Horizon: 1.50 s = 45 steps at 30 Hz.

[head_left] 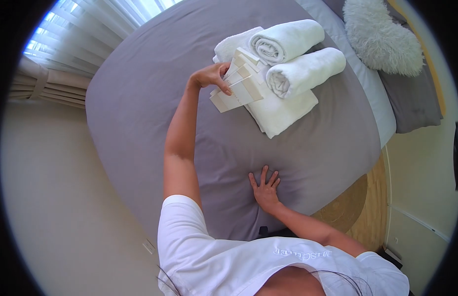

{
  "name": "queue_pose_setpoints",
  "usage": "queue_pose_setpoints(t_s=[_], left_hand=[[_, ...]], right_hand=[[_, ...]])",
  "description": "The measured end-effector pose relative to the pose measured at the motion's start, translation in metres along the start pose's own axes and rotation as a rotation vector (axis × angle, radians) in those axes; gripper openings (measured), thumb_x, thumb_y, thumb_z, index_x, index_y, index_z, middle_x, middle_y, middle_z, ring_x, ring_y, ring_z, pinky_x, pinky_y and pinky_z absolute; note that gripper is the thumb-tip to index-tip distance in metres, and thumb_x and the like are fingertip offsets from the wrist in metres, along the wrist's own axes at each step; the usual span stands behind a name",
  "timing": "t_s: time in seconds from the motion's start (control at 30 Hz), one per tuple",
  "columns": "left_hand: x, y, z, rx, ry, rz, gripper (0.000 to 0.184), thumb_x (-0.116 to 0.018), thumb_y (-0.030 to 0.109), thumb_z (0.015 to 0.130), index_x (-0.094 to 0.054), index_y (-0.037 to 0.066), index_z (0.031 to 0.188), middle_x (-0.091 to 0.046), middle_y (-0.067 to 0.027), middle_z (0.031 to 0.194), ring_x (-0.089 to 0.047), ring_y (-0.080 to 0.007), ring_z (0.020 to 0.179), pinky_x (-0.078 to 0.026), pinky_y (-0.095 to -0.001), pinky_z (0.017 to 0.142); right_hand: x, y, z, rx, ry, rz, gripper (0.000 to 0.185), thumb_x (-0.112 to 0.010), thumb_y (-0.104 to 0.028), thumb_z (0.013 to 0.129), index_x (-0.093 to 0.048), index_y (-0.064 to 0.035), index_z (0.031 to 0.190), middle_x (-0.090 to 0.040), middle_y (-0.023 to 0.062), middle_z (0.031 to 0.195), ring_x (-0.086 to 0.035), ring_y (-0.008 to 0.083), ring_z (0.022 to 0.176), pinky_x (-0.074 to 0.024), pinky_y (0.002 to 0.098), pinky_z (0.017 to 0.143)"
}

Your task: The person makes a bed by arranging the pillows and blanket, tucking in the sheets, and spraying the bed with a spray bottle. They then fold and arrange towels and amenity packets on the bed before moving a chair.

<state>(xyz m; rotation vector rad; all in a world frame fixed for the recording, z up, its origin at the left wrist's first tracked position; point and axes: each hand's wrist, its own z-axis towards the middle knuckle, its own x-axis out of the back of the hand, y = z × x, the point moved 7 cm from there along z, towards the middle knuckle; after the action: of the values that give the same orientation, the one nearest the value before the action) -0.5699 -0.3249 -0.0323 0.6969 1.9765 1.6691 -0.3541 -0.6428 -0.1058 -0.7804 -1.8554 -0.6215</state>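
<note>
My left hand is closed on several flat cream-white cardboard packets, thumb on the nearest one, which carries small printed text too fine to read. These packets overlap in a loose fan over the left side of folded white towels. Two rolled white towels, a rear roll and a front roll, rest on the folded ones beside the packets. My right hand lies flat on the grey bedspread with fingers spread, holding nothing.
A fluffy white cushion and grey pillows are at the bed's right end. Sheer curtains and a tied beige drape hang at the upper left. A round brown rug lies on the wooden floor.
</note>
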Motion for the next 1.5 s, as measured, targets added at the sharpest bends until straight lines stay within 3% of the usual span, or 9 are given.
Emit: queue_pose_setpoints(t_s=[0.17,0.4,0.6,0.9,1.1,1.17,1.27,1.43,1.5], left_hand=[[-0.007,-0.015,0.004,-0.002,-0.181,-0.047,0.075,-0.083,0.005,0.05,-0.048,0.002,0.117,-0.059,-0.0054,0.107,-0.053,-0.0142,0.101,-0.041,-0.0288,0.091],[-0.004,-0.024,0.008,-0.044,-0.093,-0.045,0.071,-0.086,0.01,0.049,-0.052,0.002,0.111,-0.06,-0.0053,0.103,-0.053,-0.0143,0.097,-0.041,-0.0279,0.088],[-0.001,-0.018,0.01,0.059,-0.002,0.374,0.076,-0.085,0.022,0.05,-0.052,0.003,0.115,-0.056,-0.0055,0.11,-0.049,-0.0173,0.1,-0.038,-0.03,0.089],[0.006,0.005,-0.026,-0.043,0.516,0.58,0.08,-0.088,0.034,0.045,-0.052,0.002,0.109,-0.053,-0.0092,0.102,-0.049,-0.0235,0.099,-0.042,-0.0338,0.084],[-0.025,-0.024,-0.056,0.127,0.88,0.483,0.071,-0.087,0.041,0.047,-0.055,0.003,0.097,-0.049,-0.0134,0.101,-0.05,-0.0265,0.094,-0.044,-0.0347,0.084],[-0.037,-0.043,-0.077,0.238,1.257,0.367,0.07,-0.087,0.036,0.05,-0.056,0.001,0.102,-0.056,-0.0104,0.096,-0.054,-0.0224,0.094,-0.045,-0.0332,0.081],[-0.053,-0.061,-0.073,0.151,1.17,0.051,0.078,-0.083,0.044,0.055,-0.055,0.0,0.113,-0.049,-0.0191,0.112,-0.049,-0.0311,0.106,-0.043,-0.0386,0.089],[-0.059,-0.067,-0.068,0.082,1.216,0.127,0.085,-0.084,0.042,0.055,-0.051,0.0,0.122,-0.049,-0.0208,0.119,-0.049,-0.0311,0.111,-0.043,-0.0389,0.091],[-0.06,-0.076,-0.068,0.073,1.207,0.07,0.085,-0.084,0.04,0.055,-0.051,0.0,0.123,-0.05,-0.0207,0.12,-0.05,-0.0302,0.111,-0.044,-0.0385,0.09]], right_hand=[[-0.005,0.001,0.001,0.019,-0.006,0.032,0.065,-0.049,-0.014,0.083,-0.024,-0.0107,0.143,-0.015,0.045,0.134,-0.031,0.0717,0.105,-0.0385,0.0708,0.075],[-0.009,0.0,0.002,0.017,0.006,-0.004,0.064,-0.048,-0.014,0.083,-0.024,-0.0109,0.143,-0.018,0.0442,0.133,-0.033,0.0699,0.106,-0.0389,0.07,0.076],[-0.007,-0.001,0.003,0.012,-0.01,0.019,0.063,-0.048,-0.013,0.084,-0.025,-0.0116,0.143,-0.018,0.0441,0.134,-0.034,0.0699,0.106,-0.0387,0.0702,0.076],[-0.007,0.001,0.0,-0.003,0.026,0.034,0.067,-0.052,-0.011,0.081,-0.024,-0.0123,0.143,-0.014,0.044,0.135,-0.032,0.0699,0.107,-0.0392,0.0686,0.079],[-0.003,0.001,0.0,0.006,0.065,-0.015,0.065,-0.05,-0.014,0.083,-0.025,-0.0129,0.143,-0.018,0.0433,0.134,-0.036,0.0684,0.106,-0.0411,0.0682,0.076],[-0.003,0.001,-0.001,-0.001,0.066,0.005,0.066,-0.05,-0.014,0.083,-0.024,-0.0135,0.143,-0.017,0.043,0.135,-0.035,0.0685,0.106,-0.0408,0.0682,0.076],[-0.005,0.002,-0.001,-0.008,0.04,0.036,0.066,-0.05,-0.014,0.083,-0.022,-0.0148,0.144,-0.015,0.0424,0.136,-0.033,0.0687,0.108,-0.0398,0.0686,0.078],[-0.005,0.003,-0.001,-0.008,-0.022,0.128,0.066,-0.049,-0.013,0.084,-0.021,-0.0163,0.144,-0.012,0.0421,0.137,-0.03,0.0688,0.111,-0.0373,0.0702,0.08],[-0.005,0.003,-0.003,-0.039,0.02,0.04,0.092,-0.074,-0.027,0.067,-0.023,-0.0146,0.143,-0.011,0.0378,0.14,-0.03,0.0675,0.112,-0.0422,0.0637,0.081]])
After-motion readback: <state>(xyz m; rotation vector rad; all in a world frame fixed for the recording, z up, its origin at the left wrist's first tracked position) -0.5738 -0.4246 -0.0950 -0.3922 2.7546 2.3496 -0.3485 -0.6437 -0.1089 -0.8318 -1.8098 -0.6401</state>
